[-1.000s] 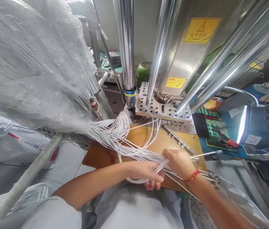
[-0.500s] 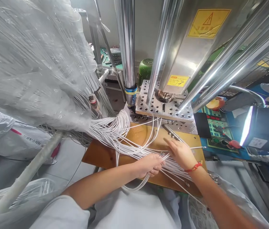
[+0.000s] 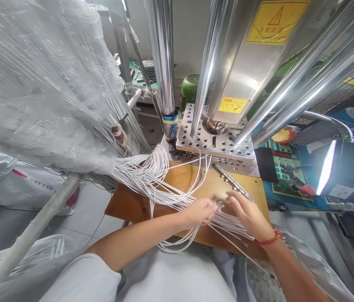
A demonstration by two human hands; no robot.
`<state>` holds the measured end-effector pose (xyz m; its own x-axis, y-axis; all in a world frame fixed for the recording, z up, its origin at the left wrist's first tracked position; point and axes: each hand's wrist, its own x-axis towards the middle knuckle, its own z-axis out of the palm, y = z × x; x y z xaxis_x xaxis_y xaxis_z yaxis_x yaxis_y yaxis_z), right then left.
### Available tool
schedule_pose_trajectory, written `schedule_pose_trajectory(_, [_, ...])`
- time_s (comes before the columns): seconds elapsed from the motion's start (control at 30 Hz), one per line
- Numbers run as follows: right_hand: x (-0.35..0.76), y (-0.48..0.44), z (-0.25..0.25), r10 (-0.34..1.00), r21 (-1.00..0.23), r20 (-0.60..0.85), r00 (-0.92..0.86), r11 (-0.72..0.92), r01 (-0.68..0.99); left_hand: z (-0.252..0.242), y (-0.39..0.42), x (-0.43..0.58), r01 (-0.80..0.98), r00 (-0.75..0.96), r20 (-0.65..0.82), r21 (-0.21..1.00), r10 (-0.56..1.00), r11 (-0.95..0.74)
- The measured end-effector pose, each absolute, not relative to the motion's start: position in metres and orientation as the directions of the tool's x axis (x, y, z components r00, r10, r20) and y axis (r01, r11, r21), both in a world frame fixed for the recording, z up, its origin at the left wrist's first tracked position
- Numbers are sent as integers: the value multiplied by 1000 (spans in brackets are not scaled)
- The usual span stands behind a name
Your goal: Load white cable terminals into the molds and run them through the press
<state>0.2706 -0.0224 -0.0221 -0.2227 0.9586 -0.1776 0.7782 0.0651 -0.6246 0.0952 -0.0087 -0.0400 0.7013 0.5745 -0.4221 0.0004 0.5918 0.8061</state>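
Note:
My left hand is closed around several white cables, whose small metal-and-clear end connectors poke out past the thumb and fingertips. Close to the right of those connectors, my right hand is held with its fingers stretched and slightly apart; I see nothing in it. Below both hands, a thick bundle of white cables runs across the brown board. A slotted metal strip lies slantwise on the board, just beyond my right hand. The palm side of the left hand is hidden.
A perforated metal press plate with chrome columns stands behind the board. Plastic-wrapped cables hang at the left. On the right are a control panel, a bright lamp and an apple.
My right hand has drawn back rightward and a little down from the left hand. A cable end that stuck out right beneath it is gone from there. Connectors now show at my left fingertips.

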Motion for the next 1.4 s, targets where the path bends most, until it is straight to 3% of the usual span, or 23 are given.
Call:
schedule_pose_trajectory(0.07, [269, -20, -14, 951, -739, -143, -276, 83, 669, -40, -5, 102, 7, 685, -430, 811, 588, 585])
schedule_pose_trajectory(0.13, [273, -14, -13, 943, -733, -133, -305, 114, 671, -41, -1, 107, -6, 670, -430, 812, 605, 583])
schedule_pose_trajectory(0.2, [286, -6, -20, 986, -540, -64, -156, 98, 836, -41, 5, 108, -10, 652, -425, 823, 628, 567])
schedule_pose_trajectory(0.3, [310, 3, -35, 1000, -116, 20, 9, -7, 993, -43, 13, 109, 37, 621, -438, 845, 650, 534])
schedule_pose_trajectory(0.37, [319, 5, -43, 998, -24, -56, -13, 12, 1000, -45, 18, 111, 102, 582, -478, 845, 657, 525])
schedule_pose_trajectory(0.43, [317, 3, -46, 990, -77, -139, -15, 4, 997, -50, 22, 116, 179, 520, -522, 841, 676, 511])
schedule_pose_trajectory(0.53, [301, -4, -42, 974, -272, -227, 21, -84, 959, -62, 26, 124, 294, 454, -538, 843, 710, 450])
schedule_pose_trajectory(0.63, [287, -10, -40, 972, -460, -234, -14, -98, 882, -75, 29, 130, 367, 449, -524, 847, 724, 385])
schedule_pose_trajectory(0.7, [283, -12, -42, 974, -519, -225, -14, -108, 848, -80, 30, 132, 380, 458, -526, 845, 717, 377])
schedule_pose_trajectory(0.9, [282, -15, -55, 983, -582, -185, 0, -110, 806, -81, 30, 134, 394, 503, -523, 847, 688, 356])
schedule_pose_trajectory(1.13, [276, -19, -59, 997, -527, -79, -1, -41, 849, -72, 26, 134, 323, 554, -499, 867, 667, 380])
schedule_pose_trajectory(1.3, [281, -19, -58, 994, -594, -100, 48, -98, 798, -72, 39, 127, 365, 442, -492, 862, 750, 351])
schedule_pose_trajectory(1.4, [284, -19, -60, 990, -611, -125, 71, -134, 780, -73, 46, 125, 446, 434, -550, 819, 714, 360])
